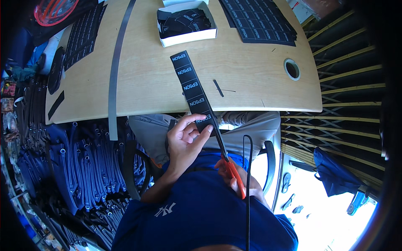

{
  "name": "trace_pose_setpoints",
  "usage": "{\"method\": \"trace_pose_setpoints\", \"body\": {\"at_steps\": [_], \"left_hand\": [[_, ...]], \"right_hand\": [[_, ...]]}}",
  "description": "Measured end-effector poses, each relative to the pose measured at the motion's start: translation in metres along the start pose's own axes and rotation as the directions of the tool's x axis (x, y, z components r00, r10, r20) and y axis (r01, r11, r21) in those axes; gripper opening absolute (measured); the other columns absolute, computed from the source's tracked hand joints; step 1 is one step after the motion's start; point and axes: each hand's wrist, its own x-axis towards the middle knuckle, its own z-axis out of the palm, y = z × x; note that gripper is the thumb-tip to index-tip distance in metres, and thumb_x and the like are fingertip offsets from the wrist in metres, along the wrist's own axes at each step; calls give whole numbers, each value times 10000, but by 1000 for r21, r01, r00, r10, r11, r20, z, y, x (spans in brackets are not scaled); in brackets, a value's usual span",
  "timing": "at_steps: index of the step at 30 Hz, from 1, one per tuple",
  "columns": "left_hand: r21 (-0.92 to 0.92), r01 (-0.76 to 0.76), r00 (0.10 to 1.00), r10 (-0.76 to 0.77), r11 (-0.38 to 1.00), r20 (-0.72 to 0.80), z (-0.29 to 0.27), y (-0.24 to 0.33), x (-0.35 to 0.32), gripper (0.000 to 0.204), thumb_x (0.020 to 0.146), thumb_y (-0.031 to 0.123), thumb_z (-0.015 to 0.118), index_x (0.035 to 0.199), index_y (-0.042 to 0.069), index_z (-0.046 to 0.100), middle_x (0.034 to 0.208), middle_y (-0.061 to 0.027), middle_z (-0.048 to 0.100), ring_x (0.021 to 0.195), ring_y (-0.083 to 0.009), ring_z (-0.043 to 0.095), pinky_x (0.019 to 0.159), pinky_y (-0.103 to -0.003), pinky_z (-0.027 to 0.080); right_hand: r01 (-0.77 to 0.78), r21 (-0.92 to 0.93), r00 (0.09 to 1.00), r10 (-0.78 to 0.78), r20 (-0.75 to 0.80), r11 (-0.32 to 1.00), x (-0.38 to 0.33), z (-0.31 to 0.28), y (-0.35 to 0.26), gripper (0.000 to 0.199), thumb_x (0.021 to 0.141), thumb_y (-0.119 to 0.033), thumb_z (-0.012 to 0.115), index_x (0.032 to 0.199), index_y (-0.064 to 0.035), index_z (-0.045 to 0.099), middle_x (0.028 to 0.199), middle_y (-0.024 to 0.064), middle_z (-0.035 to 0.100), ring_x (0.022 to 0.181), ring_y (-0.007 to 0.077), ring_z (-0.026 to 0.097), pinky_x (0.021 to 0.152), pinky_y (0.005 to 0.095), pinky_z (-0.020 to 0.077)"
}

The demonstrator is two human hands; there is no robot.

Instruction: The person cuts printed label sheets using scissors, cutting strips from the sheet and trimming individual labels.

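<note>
At the centre of the frame, a long black strip of white-lettered fabric labels (pixel 193 88) runs from the wooden table (pixel 251 79) to the left hand (pixel 184 140), which pinches its near end between thumb and fingers. The right hand (pixel 240 182) is closed around orange-handled scissors (pixel 228 161), blades at the strip's edge. The strip looks light, thin and floppy, best gripped close to the cut.

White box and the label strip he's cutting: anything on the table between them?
Nothing: bare wood lies between the white box and the black label strip, in the head view.
</note>
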Motion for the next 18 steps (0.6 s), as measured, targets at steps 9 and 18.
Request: {"method": "trace_pose_setpoints", "body": {"at_steps": [9,18], "left_hand": [[-13,61,997,-60,998,44,0,6,-3,299,790,-118,623,1071,-57,541,994,-93,571,880,-89,567,762,-215,495],[-13,73,996,-72,997,59,-2,4,-5,299,790,-111,628,1070,-53,542,994,-112,590,889,-110,586,758,-225,503]], "right_hand": [[34,-19,997,-35,-64,999,5,0,-1,806,808,-690,429,1116,54,412,692,35,405,607,139,392,590,295,340],[23,-17,997,-25,-72,1000,8,-2,6,857,793,-731,407,1115,63,422,689,49,434,585,149,408,578,301,350]]}}
